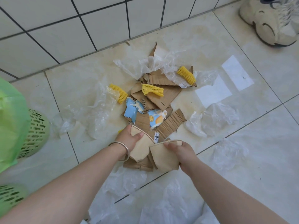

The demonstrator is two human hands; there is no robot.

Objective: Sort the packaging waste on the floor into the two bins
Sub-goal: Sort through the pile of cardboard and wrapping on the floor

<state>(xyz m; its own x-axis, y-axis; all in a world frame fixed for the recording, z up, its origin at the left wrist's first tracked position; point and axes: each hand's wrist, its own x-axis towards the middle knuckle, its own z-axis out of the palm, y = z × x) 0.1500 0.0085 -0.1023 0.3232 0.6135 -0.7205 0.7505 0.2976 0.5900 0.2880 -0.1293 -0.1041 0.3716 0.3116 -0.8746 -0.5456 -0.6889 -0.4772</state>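
We are gripping flattened tan paper cups over the floor pile: left hand [129, 139] pinching one creased cup [142, 147], right hand [181, 151] clamping another cup [165, 159] beside it.

I see brown cardboard [163, 96], yellow foam nets [186, 75] and a blue-and-white carton scrap [131, 109]. The bins [36, 131] are pale green lattice.

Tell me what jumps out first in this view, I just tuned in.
A heap of torn cardboard with yellow foam nets fills mid-floor, ringed by clear plastic film. At its near edge the left hand and right hand each grip a flattened paper cup. Two green bins stand at the left edge, one lined with a green bag.
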